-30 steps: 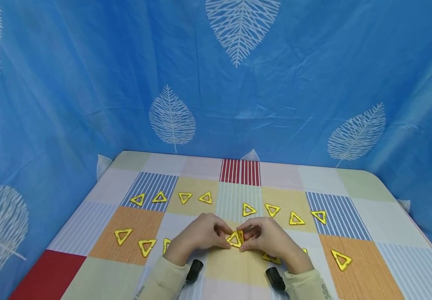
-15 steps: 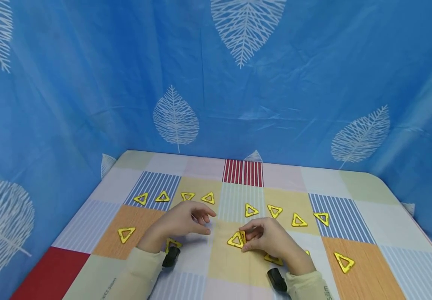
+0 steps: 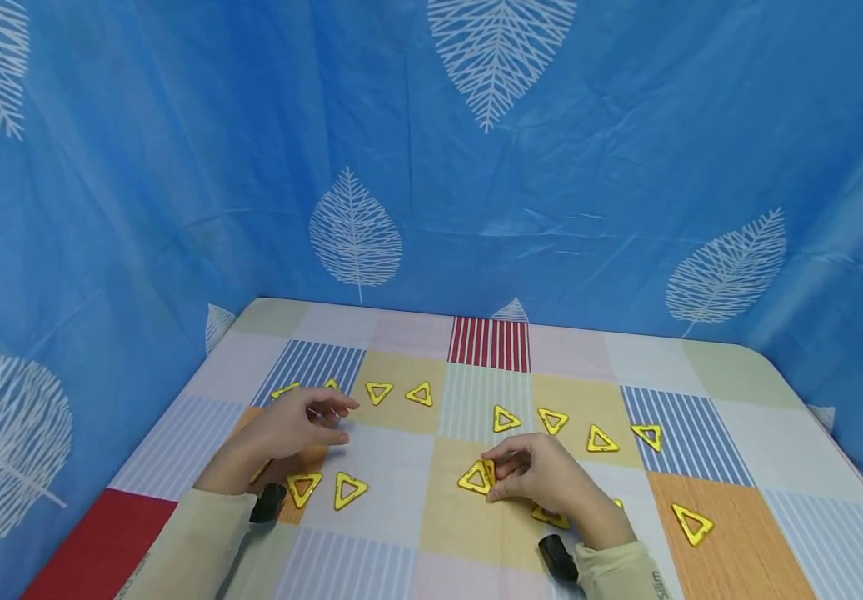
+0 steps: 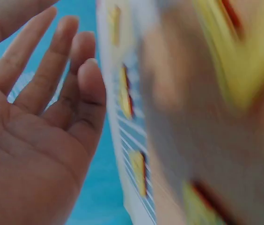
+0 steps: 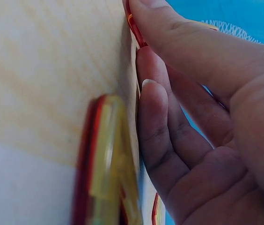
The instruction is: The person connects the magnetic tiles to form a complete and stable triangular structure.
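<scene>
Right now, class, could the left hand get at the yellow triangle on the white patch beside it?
Probably yes: the left hand looks empty and the yellow triangle lies uncovered nearby. The right hand, holding another triangle, leaves the way free.

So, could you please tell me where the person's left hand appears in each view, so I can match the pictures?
Head: left of centre, where the left hand hovers over the table.
Left wrist: along the left side, palm and fingers showing.
Right wrist: not in it; the hand there is the right hand.
Shared landmark: the blue curtain, partly visible in all three.
</scene>
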`<move>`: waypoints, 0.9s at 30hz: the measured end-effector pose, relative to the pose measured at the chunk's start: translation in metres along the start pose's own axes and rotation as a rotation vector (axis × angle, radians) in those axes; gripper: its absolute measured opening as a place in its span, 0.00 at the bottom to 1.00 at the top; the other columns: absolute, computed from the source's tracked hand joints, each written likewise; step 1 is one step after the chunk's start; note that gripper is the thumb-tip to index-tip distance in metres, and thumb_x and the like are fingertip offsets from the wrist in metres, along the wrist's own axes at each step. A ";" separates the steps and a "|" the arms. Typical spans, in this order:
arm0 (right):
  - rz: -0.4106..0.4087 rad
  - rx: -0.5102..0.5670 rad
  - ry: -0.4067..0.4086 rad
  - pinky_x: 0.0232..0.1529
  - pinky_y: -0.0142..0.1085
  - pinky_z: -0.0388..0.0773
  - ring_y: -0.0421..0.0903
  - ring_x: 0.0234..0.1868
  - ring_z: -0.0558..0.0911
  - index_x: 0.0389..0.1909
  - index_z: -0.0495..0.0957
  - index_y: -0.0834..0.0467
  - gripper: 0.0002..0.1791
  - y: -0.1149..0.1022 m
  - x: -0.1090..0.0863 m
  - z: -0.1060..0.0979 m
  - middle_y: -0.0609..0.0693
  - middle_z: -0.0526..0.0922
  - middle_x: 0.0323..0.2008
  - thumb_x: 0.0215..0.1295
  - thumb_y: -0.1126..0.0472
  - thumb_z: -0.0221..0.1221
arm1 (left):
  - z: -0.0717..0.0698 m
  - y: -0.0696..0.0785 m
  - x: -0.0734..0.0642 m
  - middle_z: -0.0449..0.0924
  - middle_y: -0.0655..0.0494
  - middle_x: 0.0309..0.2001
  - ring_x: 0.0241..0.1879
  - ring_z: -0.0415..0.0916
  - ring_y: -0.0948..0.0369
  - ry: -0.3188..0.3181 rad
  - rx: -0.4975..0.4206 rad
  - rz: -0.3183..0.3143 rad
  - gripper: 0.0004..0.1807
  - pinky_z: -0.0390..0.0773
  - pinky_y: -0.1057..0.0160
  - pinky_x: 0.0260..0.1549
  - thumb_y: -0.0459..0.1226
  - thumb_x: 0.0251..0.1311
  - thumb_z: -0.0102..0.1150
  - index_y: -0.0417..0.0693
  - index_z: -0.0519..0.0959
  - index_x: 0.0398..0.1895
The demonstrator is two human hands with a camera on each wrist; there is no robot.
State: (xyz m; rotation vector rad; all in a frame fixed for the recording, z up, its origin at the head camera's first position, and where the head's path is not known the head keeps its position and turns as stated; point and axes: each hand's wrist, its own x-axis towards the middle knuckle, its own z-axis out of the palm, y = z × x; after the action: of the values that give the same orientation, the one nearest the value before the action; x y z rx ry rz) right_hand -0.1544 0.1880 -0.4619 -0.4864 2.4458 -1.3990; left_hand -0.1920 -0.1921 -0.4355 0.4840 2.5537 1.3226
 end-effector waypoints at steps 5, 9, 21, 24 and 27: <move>0.011 0.023 -0.002 0.34 0.34 0.80 0.48 0.34 0.83 0.44 0.87 0.61 0.22 0.000 -0.001 -0.001 0.48 0.84 0.31 0.44 0.65 0.80 | -0.014 -0.012 0.005 0.78 0.49 0.49 0.47 0.73 0.50 0.096 -0.002 -0.177 0.26 0.77 0.56 0.39 0.37 0.56 0.75 0.48 0.81 0.59; 0.014 0.044 -0.007 0.34 0.35 0.80 0.49 0.35 0.83 0.45 0.86 0.61 0.23 0.000 -0.002 -0.002 0.49 0.84 0.31 0.45 0.65 0.79 | -0.026 -0.019 0.008 0.73 0.46 0.53 0.52 0.68 0.47 0.160 -0.041 -0.329 0.29 0.75 0.52 0.43 0.37 0.54 0.76 0.53 0.80 0.62; 0.014 0.053 -0.009 0.33 0.35 0.80 0.48 0.34 0.83 0.45 0.86 0.61 0.22 0.000 -0.001 0.000 0.49 0.84 0.31 0.45 0.65 0.79 | -0.060 -0.056 0.001 0.72 0.39 0.55 0.50 0.68 0.44 0.228 0.164 -0.319 0.32 0.74 0.51 0.42 0.37 0.55 0.75 0.44 0.77 0.64; 0.013 0.056 -0.011 0.33 0.34 0.80 0.48 0.34 0.83 0.45 0.86 0.61 0.22 0.000 -0.002 -0.001 0.49 0.84 0.31 0.45 0.66 0.79 | -0.063 -0.061 0.000 0.71 0.37 0.55 0.51 0.67 0.43 0.229 0.178 -0.338 0.31 0.74 0.47 0.44 0.38 0.55 0.75 0.42 0.78 0.63; 0.011 0.056 -0.011 0.33 0.34 0.80 0.48 0.34 0.83 0.45 0.86 0.61 0.22 0.001 -0.002 -0.001 0.49 0.84 0.31 0.45 0.66 0.79 | -0.064 -0.064 -0.001 0.72 0.36 0.54 0.49 0.67 0.42 0.213 0.185 -0.355 0.31 0.72 0.46 0.45 0.39 0.56 0.74 0.41 0.78 0.63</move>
State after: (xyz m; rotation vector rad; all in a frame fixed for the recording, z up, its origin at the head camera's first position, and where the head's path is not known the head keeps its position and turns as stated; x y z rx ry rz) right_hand -0.1533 0.1898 -0.4619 -0.4654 2.3897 -1.4522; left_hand -0.2253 -0.2746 -0.4522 -0.0890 2.7782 1.0664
